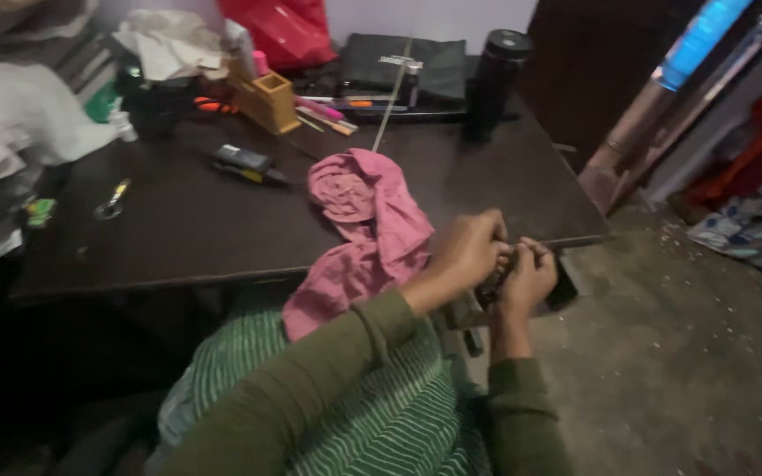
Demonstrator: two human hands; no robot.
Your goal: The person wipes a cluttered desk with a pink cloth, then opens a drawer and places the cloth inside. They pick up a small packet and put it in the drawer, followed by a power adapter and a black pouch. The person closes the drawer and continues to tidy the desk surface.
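A view from above looks down at a person seated at a dark wooden table (222, 229), wearing olive green sleeves (328, 370) over green striped cloth (381, 423).

Both hands meet at the near right edge of the table. The left hand (467, 249) has its fingers curled narrow, pinching something small and dark (493, 284) against the right hand (529, 278), whose fingers are also bent close together around the same spot. What the small dark thing is cannot be told; it is blurred and mostly hidden by the fingers.

Just left of the hands, a pink cloth (368, 229) lies bunched on the table and hangs over the near edge toward the person's lap. A thin pale thread (392, 97) runs from the cloth toward the far side of the table.

Farther back on the table stand a black cylindrical flask (496, 75) on the right, a folded dark bag (403, 63) in the middle, and a small wooden holder (268, 99) to its left. A red bag (284, 26) sits behind them. A dark oblong tool (244, 163) lies left of the pink cloth, and a small metal piece (112, 201) lies nearer the left edge. Pale cloth (19, 123) is piled at the far left. On the right, a bare concrete floor (681, 353) shows.
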